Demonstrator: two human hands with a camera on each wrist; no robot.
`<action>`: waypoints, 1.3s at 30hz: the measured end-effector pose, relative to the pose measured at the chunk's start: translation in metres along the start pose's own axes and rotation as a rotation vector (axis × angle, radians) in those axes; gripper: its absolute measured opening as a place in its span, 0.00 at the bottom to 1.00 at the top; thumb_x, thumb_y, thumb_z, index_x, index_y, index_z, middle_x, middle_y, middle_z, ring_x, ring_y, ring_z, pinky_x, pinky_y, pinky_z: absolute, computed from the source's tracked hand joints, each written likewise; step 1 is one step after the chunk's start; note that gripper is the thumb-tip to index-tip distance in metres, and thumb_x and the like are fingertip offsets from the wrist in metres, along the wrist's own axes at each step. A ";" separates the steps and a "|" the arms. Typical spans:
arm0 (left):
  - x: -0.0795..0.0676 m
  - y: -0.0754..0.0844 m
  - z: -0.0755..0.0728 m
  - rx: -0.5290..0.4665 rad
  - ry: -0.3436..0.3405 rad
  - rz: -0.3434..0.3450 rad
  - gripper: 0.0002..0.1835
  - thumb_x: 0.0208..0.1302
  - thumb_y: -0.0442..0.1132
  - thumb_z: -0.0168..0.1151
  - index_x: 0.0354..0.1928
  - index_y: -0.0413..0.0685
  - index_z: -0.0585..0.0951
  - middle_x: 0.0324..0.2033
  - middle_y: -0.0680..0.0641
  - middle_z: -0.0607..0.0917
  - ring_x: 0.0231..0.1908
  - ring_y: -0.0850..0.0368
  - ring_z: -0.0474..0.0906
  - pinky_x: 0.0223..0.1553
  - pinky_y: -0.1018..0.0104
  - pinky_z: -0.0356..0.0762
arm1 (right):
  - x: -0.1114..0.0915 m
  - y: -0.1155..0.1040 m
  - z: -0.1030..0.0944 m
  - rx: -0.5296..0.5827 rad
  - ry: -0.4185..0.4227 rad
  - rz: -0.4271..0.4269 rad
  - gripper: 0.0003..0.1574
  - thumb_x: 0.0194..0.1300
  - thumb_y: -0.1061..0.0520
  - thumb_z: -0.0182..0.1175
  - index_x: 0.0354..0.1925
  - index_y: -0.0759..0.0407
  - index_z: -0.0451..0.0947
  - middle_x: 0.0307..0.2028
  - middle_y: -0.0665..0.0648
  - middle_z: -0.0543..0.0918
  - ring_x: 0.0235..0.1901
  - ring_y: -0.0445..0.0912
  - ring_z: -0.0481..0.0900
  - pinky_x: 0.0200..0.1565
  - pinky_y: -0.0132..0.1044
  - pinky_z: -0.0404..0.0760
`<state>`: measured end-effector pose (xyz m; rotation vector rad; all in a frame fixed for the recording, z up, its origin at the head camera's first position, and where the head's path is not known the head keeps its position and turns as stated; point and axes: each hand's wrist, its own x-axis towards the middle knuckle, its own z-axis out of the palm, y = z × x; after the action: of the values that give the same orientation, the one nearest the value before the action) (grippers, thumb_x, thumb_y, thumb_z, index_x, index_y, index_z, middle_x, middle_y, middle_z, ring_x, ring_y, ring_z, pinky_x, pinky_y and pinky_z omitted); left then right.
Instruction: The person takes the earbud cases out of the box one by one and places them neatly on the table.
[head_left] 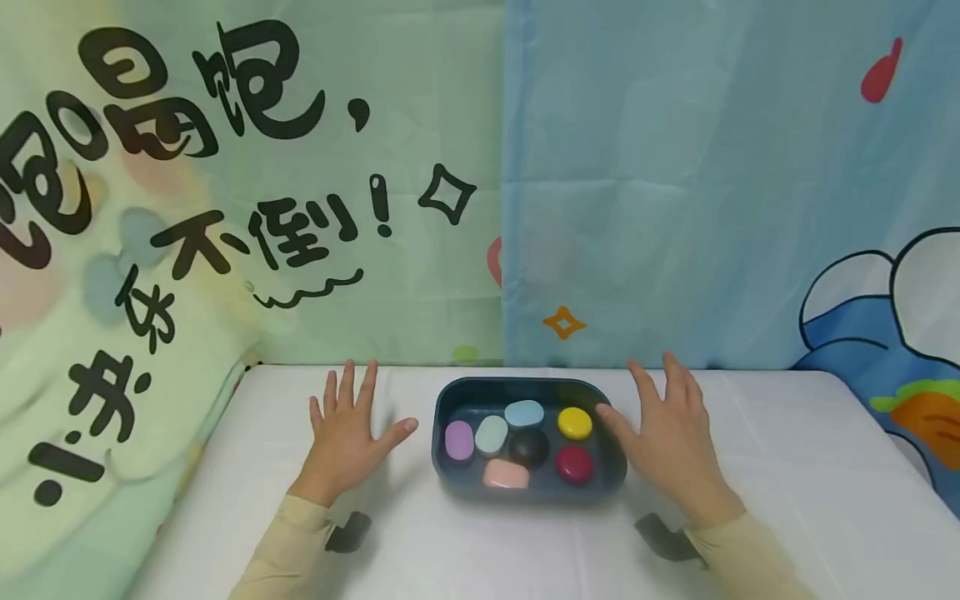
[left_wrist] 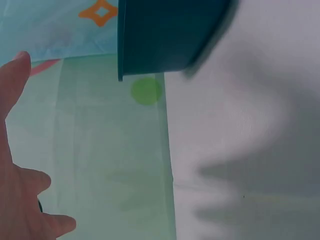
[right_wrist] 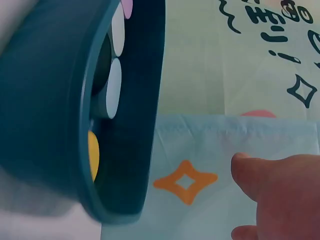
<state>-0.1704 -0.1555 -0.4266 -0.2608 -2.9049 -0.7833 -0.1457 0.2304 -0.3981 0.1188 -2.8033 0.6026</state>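
Grip: released on both sides, fingers extended. Left hand (head_left: pixel 345 450), near one end of dark blue tray (head_left: pixel 468 400), apart from it; right hand (head_left: pixel 675 446), beside the opposite end, thumb overlapping the rim from above, its exact height hard to judge. Tray, between the hands, on white table (head_left: pixel 465 550); contents, seven rounded pieces: purple piece (head_left: pixel 460 440), pale green piece (head_left: pixel 491 437), light blue piece (head_left: pixel 524 414), black piece (head_left: pixel 528 448), yellow piece (head_left: pixel 574 423), red piece (head_left: pixel 574 465), pink piece (head_left: pixel 506 474).

Tabletop (head_left: pixel 517 550): white, smooth-looking, faintly creased, its far edge running straight.
Tray (head_left: pixel 540 497): dark teal, oblong, round-cornered, standing open side up directly on the white surface, toward the far edge, long sides parallel to it.
Shadows (left_wrist: pixel 280 165): soft, finger-shaped, falling across the white in the left wrist view.
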 end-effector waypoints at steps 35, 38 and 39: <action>-0.001 0.031 0.056 -0.199 -0.126 0.111 0.56 0.63 0.66 0.62 0.81 0.45 0.46 0.78 0.35 0.46 0.76 0.34 0.40 0.72 0.35 0.41 | 0.014 -0.056 0.057 0.090 -0.037 -0.004 0.41 0.67 0.48 0.65 0.69 0.68 0.66 0.65 0.78 0.62 0.64 0.72 0.60 0.62 0.65 0.67; -0.001 0.033 0.062 -0.206 -0.123 0.124 0.57 0.62 0.67 0.62 0.81 0.45 0.46 0.78 0.35 0.47 0.76 0.34 0.41 0.72 0.35 0.42 | 0.016 -0.059 0.063 0.078 -0.053 0.008 0.40 0.67 0.48 0.66 0.68 0.68 0.67 0.62 0.78 0.65 0.63 0.71 0.62 0.62 0.63 0.68; -0.001 0.034 0.064 -0.211 -0.118 0.130 0.57 0.62 0.68 0.62 0.80 0.44 0.47 0.78 0.35 0.47 0.76 0.33 0.42 0.72 0.35 0.43 | 0.016 -0.059 0.065 0.078 -0.063 0.017 0.39 0.67 0.48 0.66 0.67 0.68 0.67 0.61 0.77 0.66 0.62 0.70 0.63 0.61 0.62 0.69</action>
<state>-0.1676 -0.0942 -0.4649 -0.5276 -2.8760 -1.0863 -0.1688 0.1493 -0.4272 0.1316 -2.8448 0.7251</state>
